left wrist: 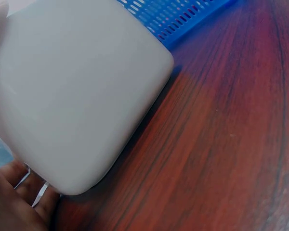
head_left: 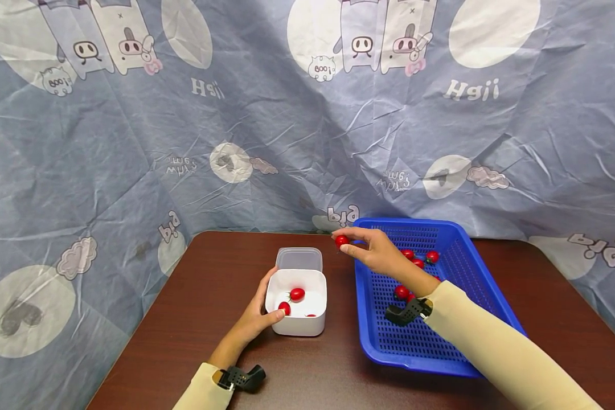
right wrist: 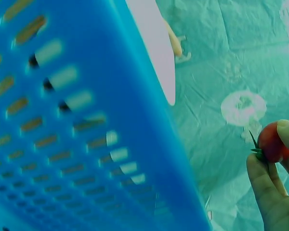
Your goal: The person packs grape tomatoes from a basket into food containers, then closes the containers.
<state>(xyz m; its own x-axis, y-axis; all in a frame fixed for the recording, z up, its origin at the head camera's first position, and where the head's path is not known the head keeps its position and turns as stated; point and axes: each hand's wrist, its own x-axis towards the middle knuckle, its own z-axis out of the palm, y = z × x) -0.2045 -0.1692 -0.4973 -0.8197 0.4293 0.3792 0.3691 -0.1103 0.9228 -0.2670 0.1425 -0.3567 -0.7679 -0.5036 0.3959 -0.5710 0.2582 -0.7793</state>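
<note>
A white square container (head_left: 299, 326) stands on the table with a few cherry tomatoes (head_left: 297, 294) inside. My left hand (head_left: 257, 312) grips its left side, the thumb over the near rim and the fingers along the far left wall. My right hand (head_left: 371, 249) pinches one red cherry tomato (right wrist: 271, 143) by thumb and fingertips, its green stem showing in the right wrist view. That hand is raised over the left rim of a blue perforated basket (head_left: 367, 319), to the right of the container. Several more cherry tomatoes (head_left: 401, 292) lie in the basket, partly hidden by my right arm.
A translucent lid (head_left: 299, 259) lies right behind the white container. The brown wooden table (head_left: 184, 319) ends at a grey-blue printed cloth (head_left: 266, 114) hanging behind and at the sides. The basket's raised walls stand between its tomatoes and the container.
</note>
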